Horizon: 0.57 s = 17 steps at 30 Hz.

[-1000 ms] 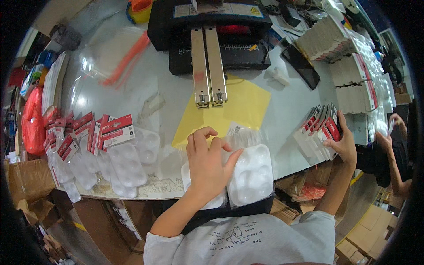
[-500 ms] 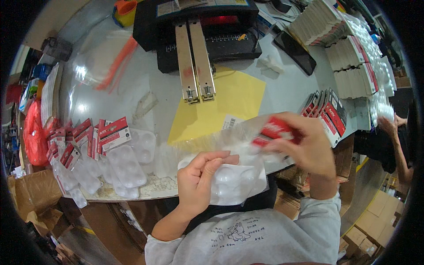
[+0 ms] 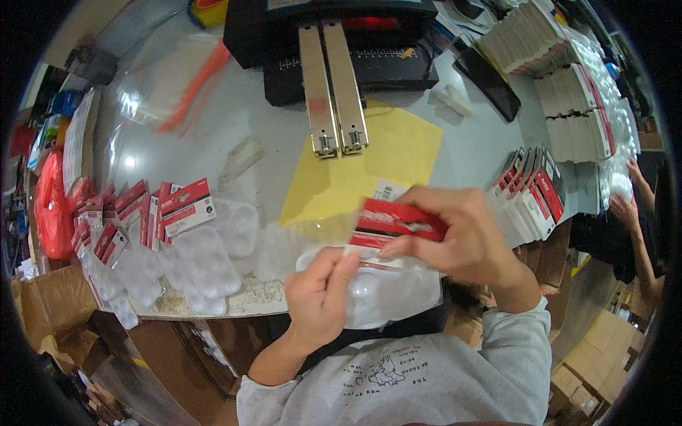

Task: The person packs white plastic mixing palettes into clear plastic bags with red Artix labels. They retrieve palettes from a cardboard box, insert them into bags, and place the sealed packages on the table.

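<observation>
My right hand (image 3: 469, 238) grips a red-and-white folded header card (image 3: 398, 220) between thumb and fingers. The card sits over the top edge of a clear plastic bag with a white plastic paint palette (image 3: 383, 295) inside, at the table's front edge. My left hand (image 3: 320, 291) pinches the bag's upper left side, thumb against fingers, close to the card's lower left corner. A yellow sheet (image 3: 341, 170) lies just beyond both hands. Several bagged palettes (image 3: 206, 263) with red header cards (image 3: 186, 207) are heaped on the left.
A black machine with two metal rails (image 3: 334, 92) stands at the back. To the right are a phone (image 3: 486, 84), a row of header cards (image 3: 533, 195) and stacked cards (image 3: 575, 89). A co-worker's hands (image 3: 625, 209) show at far right. Cardboard boxes (image 3: 593, 362) lie below.
My right hand has brought the header card left, onto the bag's top edge beside my left hand. The left hand keeps its pinch. The whole view has shifted slightly.
</observation>
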Motion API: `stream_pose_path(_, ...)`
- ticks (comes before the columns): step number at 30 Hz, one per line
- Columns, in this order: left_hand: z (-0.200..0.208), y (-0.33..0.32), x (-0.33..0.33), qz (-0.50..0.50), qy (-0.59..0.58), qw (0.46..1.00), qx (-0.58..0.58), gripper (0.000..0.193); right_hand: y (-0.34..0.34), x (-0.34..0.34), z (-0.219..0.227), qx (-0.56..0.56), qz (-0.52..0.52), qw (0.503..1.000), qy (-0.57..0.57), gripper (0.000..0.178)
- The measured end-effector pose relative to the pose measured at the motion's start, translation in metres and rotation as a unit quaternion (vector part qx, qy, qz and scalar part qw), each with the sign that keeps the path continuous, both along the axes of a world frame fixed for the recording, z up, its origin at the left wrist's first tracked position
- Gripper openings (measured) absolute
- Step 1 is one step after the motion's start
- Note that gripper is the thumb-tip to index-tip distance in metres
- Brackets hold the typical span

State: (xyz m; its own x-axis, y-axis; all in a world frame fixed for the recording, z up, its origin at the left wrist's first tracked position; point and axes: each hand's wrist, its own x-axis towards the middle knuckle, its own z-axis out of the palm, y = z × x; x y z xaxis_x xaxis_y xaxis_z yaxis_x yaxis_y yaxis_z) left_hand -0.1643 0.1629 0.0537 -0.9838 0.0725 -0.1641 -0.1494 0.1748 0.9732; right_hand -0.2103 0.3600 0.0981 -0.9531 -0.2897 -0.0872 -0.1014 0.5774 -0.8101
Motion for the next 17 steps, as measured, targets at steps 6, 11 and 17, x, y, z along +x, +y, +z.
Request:
stream_pose_path(6,-0.009,-0.009,-0.007,0.105,0.007,0.991,0.078,0.022,0.018,0.006,-0.015,-0.168,-0.072,0.932,-0.314,0.021)
stream_pose_path(11,-0.010,-0.013,-0.007,0.088,-0.012,0.995,0.049,0.023,0.018,0.009,-0.024,-0.236,-0.060,0.913,-0.327,0.017)
stream_pose_path(17,-0.034,-0.017,-0.064,0.036,-0.067,0.989,-0.128,0.024,-0.002,-0.032,-0.066,-0.295,-0.166,0.884,-0.323,0.017)
